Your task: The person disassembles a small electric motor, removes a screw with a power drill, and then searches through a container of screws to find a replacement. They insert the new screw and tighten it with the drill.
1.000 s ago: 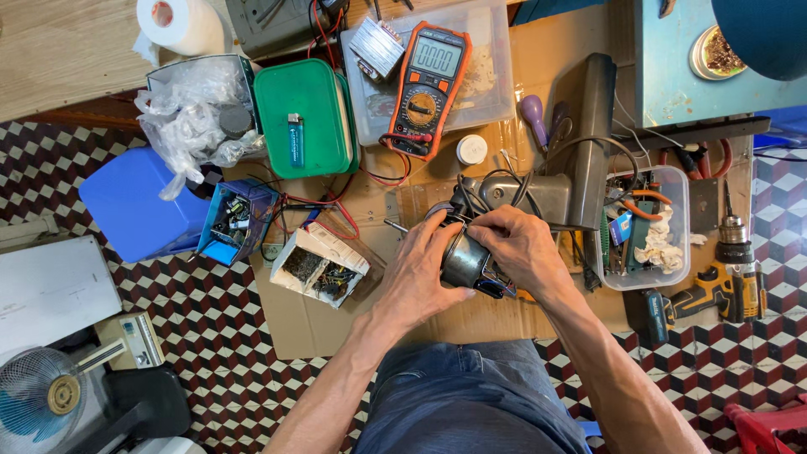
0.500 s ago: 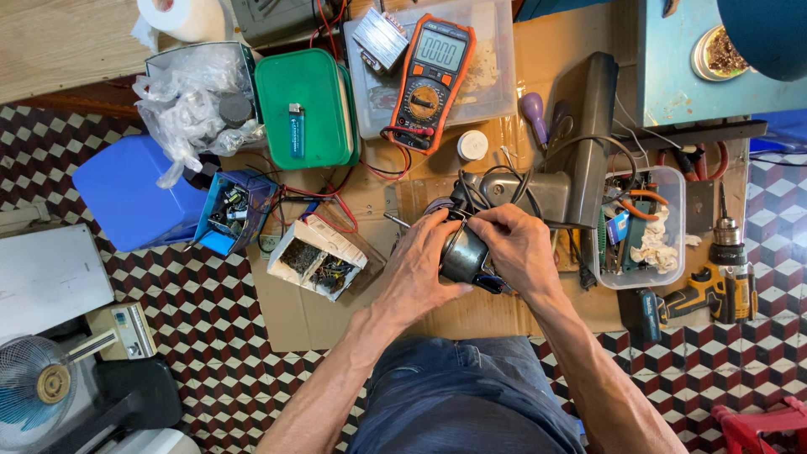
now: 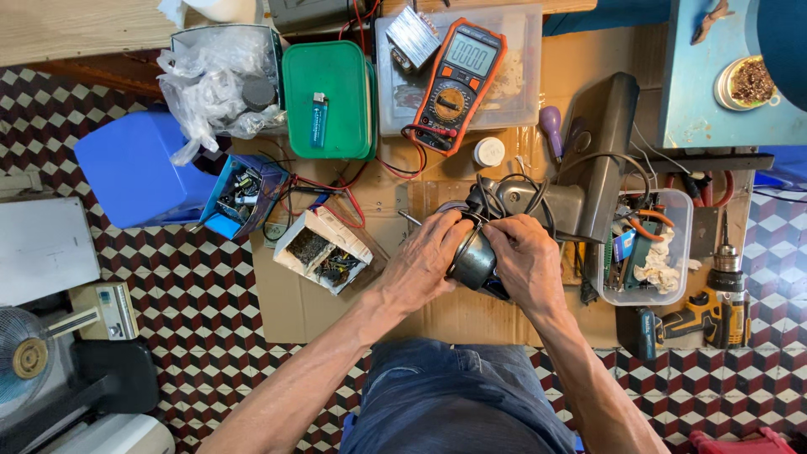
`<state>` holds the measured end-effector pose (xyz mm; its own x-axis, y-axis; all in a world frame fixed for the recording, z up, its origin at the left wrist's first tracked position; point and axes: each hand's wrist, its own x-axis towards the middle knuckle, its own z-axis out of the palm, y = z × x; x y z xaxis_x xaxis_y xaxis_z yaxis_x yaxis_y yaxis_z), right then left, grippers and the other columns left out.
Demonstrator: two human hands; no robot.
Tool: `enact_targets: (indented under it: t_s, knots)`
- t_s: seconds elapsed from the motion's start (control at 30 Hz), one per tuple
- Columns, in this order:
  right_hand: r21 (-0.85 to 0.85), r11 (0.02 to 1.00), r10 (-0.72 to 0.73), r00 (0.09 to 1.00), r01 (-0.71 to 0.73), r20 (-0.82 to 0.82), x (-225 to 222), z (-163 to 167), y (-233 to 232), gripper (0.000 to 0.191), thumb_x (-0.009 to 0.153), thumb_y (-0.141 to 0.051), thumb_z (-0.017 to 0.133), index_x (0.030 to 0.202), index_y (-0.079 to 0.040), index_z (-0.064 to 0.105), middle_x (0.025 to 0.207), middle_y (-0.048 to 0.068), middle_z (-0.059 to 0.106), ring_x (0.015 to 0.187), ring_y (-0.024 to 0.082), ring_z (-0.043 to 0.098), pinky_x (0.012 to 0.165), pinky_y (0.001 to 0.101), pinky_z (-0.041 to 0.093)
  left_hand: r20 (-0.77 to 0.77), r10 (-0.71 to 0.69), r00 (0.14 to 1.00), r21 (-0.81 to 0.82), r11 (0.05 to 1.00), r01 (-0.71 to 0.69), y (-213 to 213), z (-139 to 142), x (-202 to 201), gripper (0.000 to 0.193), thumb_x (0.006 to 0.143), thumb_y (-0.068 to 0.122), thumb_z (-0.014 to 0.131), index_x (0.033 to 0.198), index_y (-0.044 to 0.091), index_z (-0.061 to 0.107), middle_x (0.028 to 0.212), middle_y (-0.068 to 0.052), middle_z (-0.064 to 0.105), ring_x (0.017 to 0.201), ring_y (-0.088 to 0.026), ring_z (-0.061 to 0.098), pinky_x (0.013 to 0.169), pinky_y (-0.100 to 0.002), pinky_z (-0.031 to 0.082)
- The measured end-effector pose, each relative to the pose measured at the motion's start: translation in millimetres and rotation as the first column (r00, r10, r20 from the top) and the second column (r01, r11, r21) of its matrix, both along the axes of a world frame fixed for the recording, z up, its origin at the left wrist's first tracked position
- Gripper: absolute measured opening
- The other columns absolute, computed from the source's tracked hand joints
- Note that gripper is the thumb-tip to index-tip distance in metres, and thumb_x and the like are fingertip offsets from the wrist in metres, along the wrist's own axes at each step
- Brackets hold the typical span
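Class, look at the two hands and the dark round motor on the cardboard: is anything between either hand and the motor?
Nothing visible is. The left hand and the right hand both already grip the motor from opposite sides. Black wires loop just beyond it, not between hands and motor.
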<state>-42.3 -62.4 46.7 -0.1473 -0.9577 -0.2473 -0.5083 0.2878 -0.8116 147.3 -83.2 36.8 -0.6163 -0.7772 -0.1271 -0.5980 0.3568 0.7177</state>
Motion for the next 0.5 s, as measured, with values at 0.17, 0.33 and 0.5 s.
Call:
enact_targets:
  t_s: [0.17,0.33,0.5]
  knots:
    - [-0.055,0.998,0.017,0.997,-0.021,-0.082,10.1,0.3,3.9,0.014,0.094,-0.014,0.070,0.099,-0.002,0.076,0.096,0.013,0.072,0.093,0.029,0.070,0.085,0.0386,0.054,-0.043,-0.001,0.999,-0.053,0.999,-0.001,6.0,-1.7,11.3,0.103,0.054,0.007,0.093,0.144,0.005,0.043,0.142,-0.015,0.046,0.138,-0.037,0.045,0.114,-0.046,0.045]
    - [-0.074,0.997,0.023,0.985,-0.037,-0.173,18.3,-1.0,7.4,0.016,0.094,-0.017,0.070,0.099,-0.004,0.077,0.097,0.013,0.072,0.096,0.031,0.068,0.087,0.0410,0.052,-0.062,0.010,0.998,-0.093,0.996,-0.016,9.5,0.0,17.4,0.101,0.054,0.007,0.093,0.142,0.005,0.044,0.142,-0.015,0.046,0.136,-0.038,0.045,0.112,-0.046,0.045]
    - [-0.089,0.994,0.046,0.981,-0.063,-0.186,25.3,0.1,7.4,0.017,0.093,-0.017,0.069,0.099,-0.003,0.077,0.096,0.012,0.072,0.097,0.030,0.067,0.089,0.0410,0.051,-0.057,-0.008,0.998,-0.079,0.997,0.003,9.6,0.9,25.3,0.100,0.056,0.007,0.093,0.142,0.005,0.043,0.142,-0.016,0.046,0.138,-0.038,0.045,0.111,-0.045,0.047]
